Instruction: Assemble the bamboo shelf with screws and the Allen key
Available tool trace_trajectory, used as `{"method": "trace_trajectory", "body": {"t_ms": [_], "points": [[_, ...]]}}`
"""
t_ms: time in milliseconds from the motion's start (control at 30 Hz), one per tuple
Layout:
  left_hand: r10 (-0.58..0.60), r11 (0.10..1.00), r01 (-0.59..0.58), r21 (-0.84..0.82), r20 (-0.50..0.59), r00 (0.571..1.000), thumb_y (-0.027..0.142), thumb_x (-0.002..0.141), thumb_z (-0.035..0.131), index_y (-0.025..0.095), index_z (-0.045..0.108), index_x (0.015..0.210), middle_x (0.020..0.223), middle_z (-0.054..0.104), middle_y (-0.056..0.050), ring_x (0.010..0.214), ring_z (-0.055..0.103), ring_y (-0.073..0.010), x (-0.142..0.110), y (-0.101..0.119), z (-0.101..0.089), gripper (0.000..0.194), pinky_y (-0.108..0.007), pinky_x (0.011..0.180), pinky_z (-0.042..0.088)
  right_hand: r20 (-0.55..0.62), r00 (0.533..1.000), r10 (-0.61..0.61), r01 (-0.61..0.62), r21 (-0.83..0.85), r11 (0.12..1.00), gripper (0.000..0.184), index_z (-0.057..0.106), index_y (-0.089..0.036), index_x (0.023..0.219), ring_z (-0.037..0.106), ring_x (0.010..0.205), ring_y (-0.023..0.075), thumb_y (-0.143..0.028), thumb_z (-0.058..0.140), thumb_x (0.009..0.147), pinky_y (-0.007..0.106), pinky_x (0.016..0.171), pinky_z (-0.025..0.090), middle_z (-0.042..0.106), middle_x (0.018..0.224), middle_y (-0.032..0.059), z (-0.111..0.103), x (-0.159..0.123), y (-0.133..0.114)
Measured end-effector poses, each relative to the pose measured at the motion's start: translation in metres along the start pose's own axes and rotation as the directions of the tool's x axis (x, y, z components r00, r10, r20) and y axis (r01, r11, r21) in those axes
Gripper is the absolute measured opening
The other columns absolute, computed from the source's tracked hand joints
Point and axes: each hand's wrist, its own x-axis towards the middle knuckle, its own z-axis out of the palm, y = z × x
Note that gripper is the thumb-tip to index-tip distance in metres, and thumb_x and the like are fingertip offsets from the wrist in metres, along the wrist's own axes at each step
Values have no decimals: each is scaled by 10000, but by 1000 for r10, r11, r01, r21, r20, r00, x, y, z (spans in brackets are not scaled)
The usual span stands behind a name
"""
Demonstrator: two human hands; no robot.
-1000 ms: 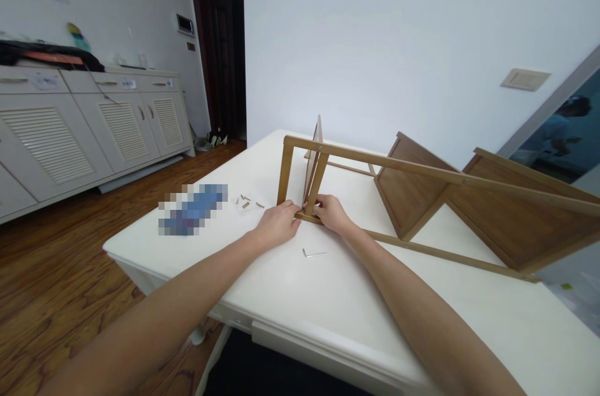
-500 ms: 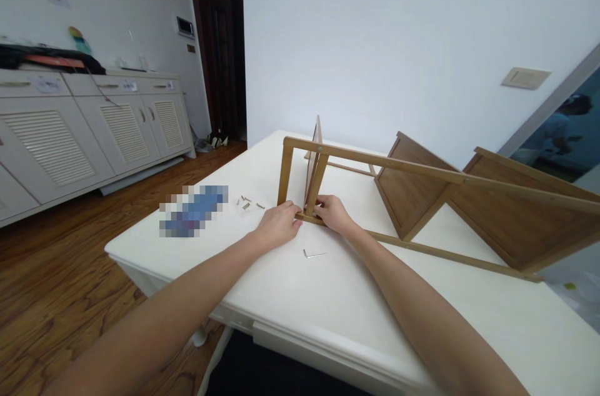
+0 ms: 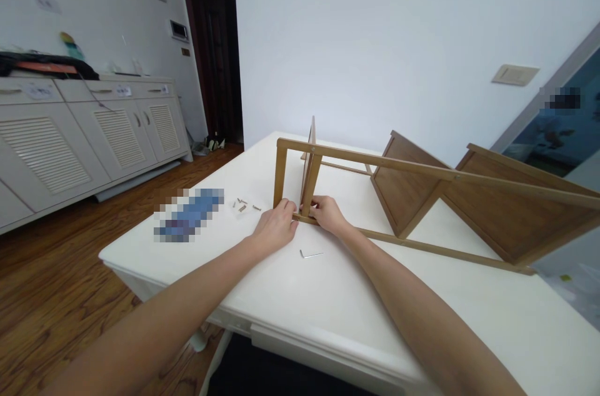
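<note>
A brown wooden shelf rack [image 3: 384,162] lies on its side on the white table. At its left end, my left hand [image 3: 277,225] is closed around the lower rail, by the foot of the end bar. My right hand [image 3: 329,213] grips the rack just right of the slanted crossbar, its fingertips partly hidden behind the wood. Between the hands a thin shelf panel [image 3: 308,158] stands nearly upright. In front of them on the tabletop rests a small L-shaped hex key [image 3: 312,254]. Several screws [image 3: 242,208] lie left of my left hand.
A pixelated blue item [image 3: 192,213] lies on the left of the white table [image 3: 187,265]. Two more shelf panels of the rack extend to the right. White louvred cabinets [image 3: 112,133] stand at the left wall. A person [image 3: 557,115] shows partly at the far right.
The whole view has shifted slightly, so things appear a little further left. Both hands keep their places on the rack, and the hex key lies where it was.
</note>
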Motion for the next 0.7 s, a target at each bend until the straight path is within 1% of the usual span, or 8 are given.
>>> {"method": "trace_trajectory", "body": {"t_ms": [67, 167, 267, 367, 500, 700], "points": [[0, 1000, 0, 18, 4, 1000, 291, 903, 471, 186, 548, 1074, 1101, 565, -77, 877, 630, -207, 0, 1, 0, 214, -329, 737, 480, 1, 1000, -2, 2, 2, 1000, 220, 745, -157, 868, 612, 737, 165, -232, 562, 773, 222, 670, 440, 719, 783, 22, 0, 0, 1], [-11, 1000, 9, 29, 59, 998, 298, 917, 447, 184, 616, 981, 1030, 592, -74, 879, 633, -210, 0, 3, -1, 213, -325, 759, 474, 2, 1000, -6, 6, 3, 1000, 224, 744, -154, 859, 611, 744, 168, -262, 563, 781, 223, 665, 436, 718, 789, 25, -1, 0, 2], [-31, 999, 30, 13, 100, 994, 277, 920, 422, 188, 664, 951, 977, 625, -73, 877, 636, -211, 0, 6, -1, 260, -317, 768, 469, 1, 1000, -8, 8, 1, 1000, 218, 743, -153, 832, 605, 725, 163, -269, 566, 779, 224, 659, 429, 713, 778, 26, -1, 1, 3], [-40, 999, 39, 7, 93, 995, 275, 920, 402, 188, 688, 938, 959, 646, -75, 862, 641, -215, -1, 9, 0, 299, -319, 759, 471, 0, 1000, -9, 9, -1, 1000, 217, 742, -154, 828, 596, 707, 158, -265, 563, 775, 225, 654, 421, 707, 763, 23, -1, 0, 2], [-36, 999, 36, 2, 67, 997, 351, 920, 430, 196, 707, 926, 967, 658, -72, 877, 644, -223, 0, 11, 3, 318, -326, 777, 476, 4, 1000, -7, 7, -3, 1000, 213, 740, -154, 811, 592, 710, 157, -257, 558, 769, 220, 644, 412, 707, 768, 22, -2, 0, 1], [-48, 999, 46, 27, 93, 995, 266, 918, 405, 183, 716, 865, 922, 667, -80, 850, 649, -208, 2, 10, 4, 327, -304, 770, 476, -9, 1000, 6, -6, -16, 1000, 212, 736, -153, 810, 570, 688, 152, -258, 558, 759, 218, 629, 398, 697, 745, 19, -2, -1, -3]]}}
